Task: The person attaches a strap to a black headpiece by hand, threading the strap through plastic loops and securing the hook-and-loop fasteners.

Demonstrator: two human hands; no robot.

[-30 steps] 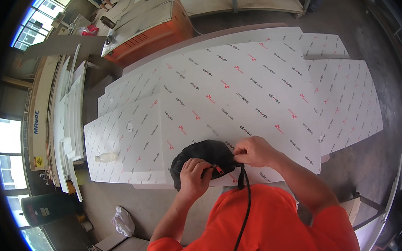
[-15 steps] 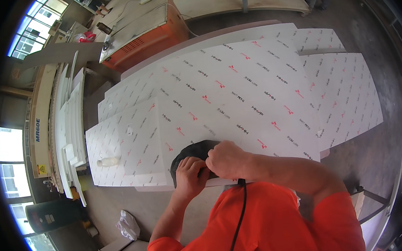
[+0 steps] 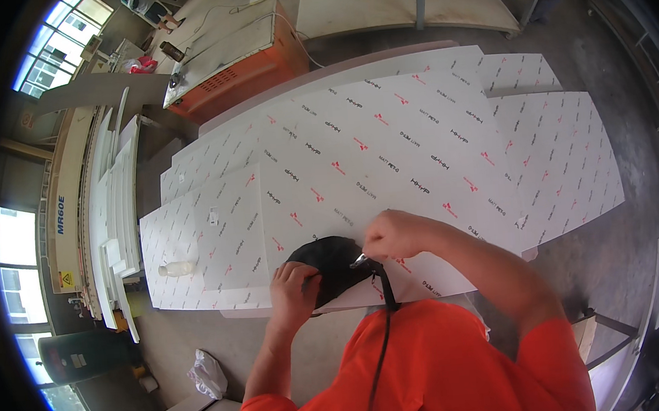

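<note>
A black, dome-shaped cloth item, like a cap or pouch, lies at the near edge of the white printed boards. My left hand grips its left side, fingers curled over the cloth. Just above its right edge, my right hand is closed in a pinch. A small shiny metal piece shows below those fingers, against the cloth; its kind is too small to tell. A black strap hangs beside it, running toward a thin cord over my orange shirt.
A clear bottle lies on the boards at left. Beyond them stands an orange machine with a pale top. Panels lean at far left. A white plastic bag sits low left. Two people are partly visible at the far side.
My right hand has moved right and up, away from my left hand, uncovering the metal piece and strap. The black cloth item now lies more exposed, my left hand still on it.
</note>
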